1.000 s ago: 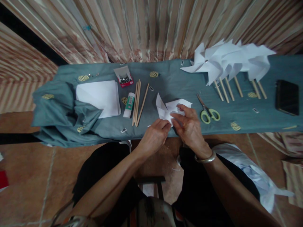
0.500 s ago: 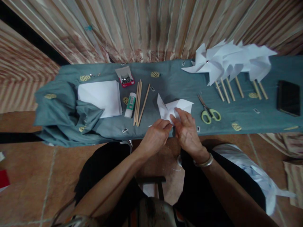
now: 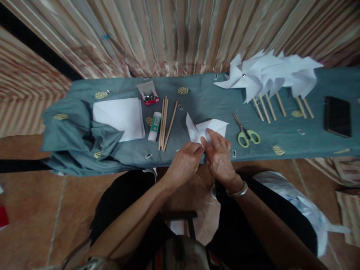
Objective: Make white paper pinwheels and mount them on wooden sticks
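Note:
A white paper pinwheel (image 3: 212,124), its blades partly folded, lies near the table's front edge under both hands. My left hand (image 3: 188,156) pinches the paper's lower edge with its fingers closed. Bent over the middle of the paper, my right hand (image 3: 218,153) presses with thumb and fingers on a fold. The fingers hide the pinwheel's centre and lower blades. To the right of the hands lie scissors (image 3: 247,135) with green handles, apart from the paper. Several wooden sticks (image 3: 163,125) and a glue stick (image 3: 154,126) lie to the left.
A stack of white paper (image 3: 123,116) lies at the left beside bunched tablecloth (image 3: 70,131). A small red box (image 3: 149,95) holds metal pins. Several finished pinwheels (image 3: 270,75) on sticks lie at the back right, near a dark phone (image 3: 337,116). A striped curtain (image 3: 168,37) hangs behind.
The view has shifted slightly, so things at the right appear a little further left. Both hands keep nearly the same position on the pinwheel.

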`<state>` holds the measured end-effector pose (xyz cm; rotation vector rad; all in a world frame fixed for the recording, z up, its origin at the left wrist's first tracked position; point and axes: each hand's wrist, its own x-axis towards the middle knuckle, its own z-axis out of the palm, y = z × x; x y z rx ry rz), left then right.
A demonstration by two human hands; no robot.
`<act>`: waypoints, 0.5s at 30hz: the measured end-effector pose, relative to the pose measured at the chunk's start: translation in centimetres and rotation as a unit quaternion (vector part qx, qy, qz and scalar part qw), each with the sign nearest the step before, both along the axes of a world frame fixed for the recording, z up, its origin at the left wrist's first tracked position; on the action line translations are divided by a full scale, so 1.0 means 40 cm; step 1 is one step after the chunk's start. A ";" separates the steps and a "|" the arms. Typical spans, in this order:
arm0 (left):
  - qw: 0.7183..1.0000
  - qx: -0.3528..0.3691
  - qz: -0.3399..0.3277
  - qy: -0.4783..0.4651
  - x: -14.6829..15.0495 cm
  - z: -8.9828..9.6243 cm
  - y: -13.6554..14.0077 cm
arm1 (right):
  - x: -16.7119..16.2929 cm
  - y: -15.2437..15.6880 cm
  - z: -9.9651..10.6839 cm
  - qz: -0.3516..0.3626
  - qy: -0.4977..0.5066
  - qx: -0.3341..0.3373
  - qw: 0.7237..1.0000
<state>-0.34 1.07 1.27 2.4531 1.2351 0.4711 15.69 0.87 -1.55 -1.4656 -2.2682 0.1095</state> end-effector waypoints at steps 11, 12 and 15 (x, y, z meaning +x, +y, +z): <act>1.000 0.011 -0.002 0.010 -0.001 0.001 -0.001 | 0.056 0.029 0.045 -0.035 0.031 0.021 0.999; 1.000 0.008 -0.002 0.008 -0.002 0.003 -0.002 | 0.068 0.043 0.048 -0.060 0.034 0.024 0.997; 1.000 0.003 0.000 0.006 -0.004 0.006 -0.002 | 0.096 0.091 0.049 -0.095 0.023 0.013 0.995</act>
